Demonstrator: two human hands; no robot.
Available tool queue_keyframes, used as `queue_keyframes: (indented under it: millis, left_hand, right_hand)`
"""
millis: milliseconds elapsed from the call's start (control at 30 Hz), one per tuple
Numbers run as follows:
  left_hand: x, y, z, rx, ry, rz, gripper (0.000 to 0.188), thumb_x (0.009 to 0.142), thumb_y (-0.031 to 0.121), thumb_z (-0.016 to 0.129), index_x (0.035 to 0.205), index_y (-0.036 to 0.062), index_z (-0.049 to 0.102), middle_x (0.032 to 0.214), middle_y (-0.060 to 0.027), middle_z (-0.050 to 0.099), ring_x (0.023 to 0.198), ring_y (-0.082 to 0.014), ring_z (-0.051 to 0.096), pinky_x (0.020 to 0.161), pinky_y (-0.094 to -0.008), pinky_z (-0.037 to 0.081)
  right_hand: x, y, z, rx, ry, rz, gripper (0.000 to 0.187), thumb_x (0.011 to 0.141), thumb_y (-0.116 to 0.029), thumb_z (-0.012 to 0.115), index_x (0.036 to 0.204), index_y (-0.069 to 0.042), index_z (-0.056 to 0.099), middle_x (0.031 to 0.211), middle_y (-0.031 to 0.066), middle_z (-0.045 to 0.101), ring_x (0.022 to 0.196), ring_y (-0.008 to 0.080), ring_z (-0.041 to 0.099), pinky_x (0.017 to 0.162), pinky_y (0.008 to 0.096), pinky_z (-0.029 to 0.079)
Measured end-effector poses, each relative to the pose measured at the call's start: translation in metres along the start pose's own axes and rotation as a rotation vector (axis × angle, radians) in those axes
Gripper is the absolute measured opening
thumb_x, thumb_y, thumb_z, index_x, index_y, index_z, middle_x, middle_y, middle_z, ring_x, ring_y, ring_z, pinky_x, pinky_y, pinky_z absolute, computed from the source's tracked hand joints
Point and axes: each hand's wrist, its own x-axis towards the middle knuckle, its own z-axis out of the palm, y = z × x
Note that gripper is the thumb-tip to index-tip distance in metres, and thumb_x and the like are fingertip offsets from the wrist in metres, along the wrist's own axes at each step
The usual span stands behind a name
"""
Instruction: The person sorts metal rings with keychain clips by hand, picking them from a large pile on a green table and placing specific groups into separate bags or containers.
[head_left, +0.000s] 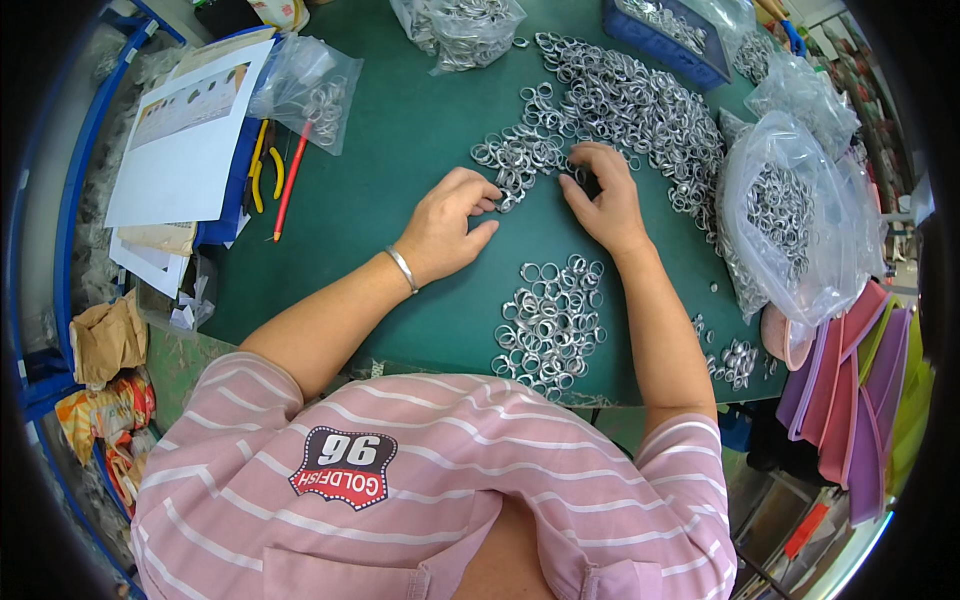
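Note:
Silvery metal rings lie loose on the green tabletop [385, 150]. My left hand [447, 228], with a bangle at the wrist, rests at the left edge of a small ring cluster [518, 155]. Its fingers are bent, the thumb stands apart, and the fingertips meet the nearest rings. Across that cluster, my right hand [610, 205] arches over its right side, thumb and forefinger apart; its other fingertips are partly hidden. Neither hand visibly holds a ring. Between my forearms, close to the near edge, lies a spread-out patch of rings [550, 325].
A large ring heap [640, 105] stretches across the far right. Beside it stand a blue bin [665, 50] and a clear bag of rings [790, 220]. Small metal pieces [735, 363] lie near right. Left are pliers [265, 170], a red pen [291, 182] and papers [170, 170].

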Motion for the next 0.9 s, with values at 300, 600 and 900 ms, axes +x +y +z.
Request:
queue_keyframes:
  millis: [300,600,900]
  left_hand:
    - [0.001,0.0,0.001,-0.012,-0.008,0.008,0.029,0.075,-0.004,0.069,0.103,-0.0012,0.061,0.106,-0.0108,0.056,0.089,-0.0204,0.065,0.08,-0.0297,0.055]
    - [-0.002,-0.001,-0.001,-0.029,-0.013,-0.019,0.03,0.075,-0.003,0.071,0.103,-0.0008,0.061,0.108,-0.0101,0.057,0.089,-0.0193,0.064,0.081,-0.0291,0.054]
    - [0.001,0.001,-0.001,-0.03,-0.016,-0.01,0.028,0.076,-0.003,0.069,0.103,-0.0008,0.061,0.107,-0.0102,0.057,0.09,-0.0192,0.065,0.081,-0.0291,0.054]
  right_hand:
    - [-0.014,0.009,0.003,0.01,-0.008,0.058,0.012,0.074,-0.005,0.075,0.081,-0.003,0.065,0.092,0.0082,0.065,0.087,0.0281,0.059,0.076,0.037,0.049]
    - [-0.019,-0.021,-0.025,0.331,-0.28,0.241,0.02,0.084,-0.015,0.071,0.074,0.001,0.065,0.069,0.0081,0.06,0.056,0.0147,0.053,0.056,0.0303,0.044]
    - [0.022,-0.006,0.02,0.093,-0.07,0.403,0.015,0.081,-0.01,0.07,0.094,-0.002,0.071,0.084,0.0088,0.06,0.07,0.0211,0.061,0.068,0.0318,0.051]
